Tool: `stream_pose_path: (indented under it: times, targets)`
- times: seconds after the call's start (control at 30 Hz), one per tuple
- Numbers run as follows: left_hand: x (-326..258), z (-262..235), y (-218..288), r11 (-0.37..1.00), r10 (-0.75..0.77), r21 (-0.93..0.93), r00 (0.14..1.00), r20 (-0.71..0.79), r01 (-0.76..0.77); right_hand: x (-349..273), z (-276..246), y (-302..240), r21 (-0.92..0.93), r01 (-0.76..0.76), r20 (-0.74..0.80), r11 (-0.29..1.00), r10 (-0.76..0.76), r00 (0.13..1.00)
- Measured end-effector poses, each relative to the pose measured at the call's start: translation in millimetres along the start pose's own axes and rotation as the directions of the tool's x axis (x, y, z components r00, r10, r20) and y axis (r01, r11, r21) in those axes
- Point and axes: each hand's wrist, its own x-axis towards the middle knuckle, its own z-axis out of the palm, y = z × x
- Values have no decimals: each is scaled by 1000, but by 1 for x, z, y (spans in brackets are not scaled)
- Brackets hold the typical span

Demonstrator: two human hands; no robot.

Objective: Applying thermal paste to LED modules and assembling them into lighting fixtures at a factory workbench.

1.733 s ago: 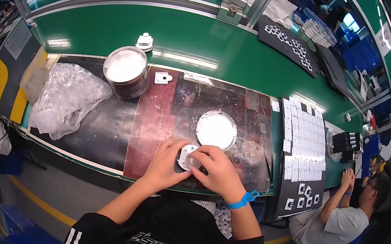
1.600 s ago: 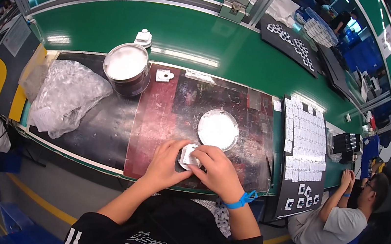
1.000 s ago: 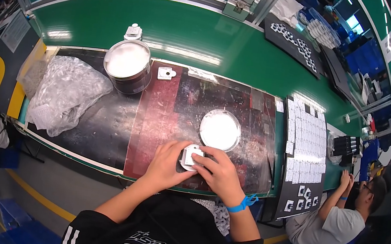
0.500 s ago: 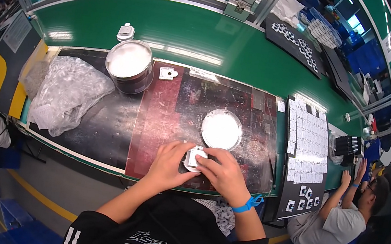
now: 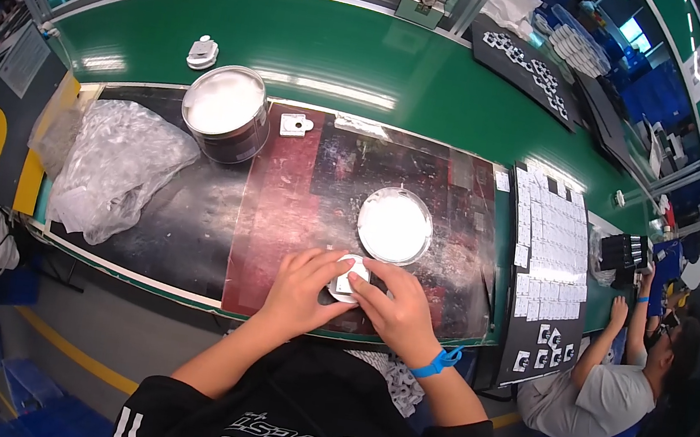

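Left hand (image 5: pixel 297 296) curls around left side of white plastic part (image 5: pixel 347 283), right hand (image 5: pixel 396 308) pinches its right side — how firmly, cannot tell. Part is near front edge of worn mat (image 5: pixel 282 227). Uneven finger pressure might tilt it; slip could knock round white dish (image 5: pixel 422 250) just beyond.
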Motion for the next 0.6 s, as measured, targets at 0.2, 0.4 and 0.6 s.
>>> stream_pose_path:
  times: [0.2, 0.4, 0.6]
  targets:
    - [-1, 0, 2, 998, 41, 53, 999, -24, -40, -9, 13, -11, -135, -16, -103, 991, 2, 995]
    - [-2, 2, 1, 996, 59, 71, 998, -10, -58, -8, 11, 11, 40, 54, -84, 998, -50, 995]
    - [0, 0, 6, 999, -17, 38, 1000, -10, 17, -10, 13, 0, -81, 45, -90, 996, -53, 995]
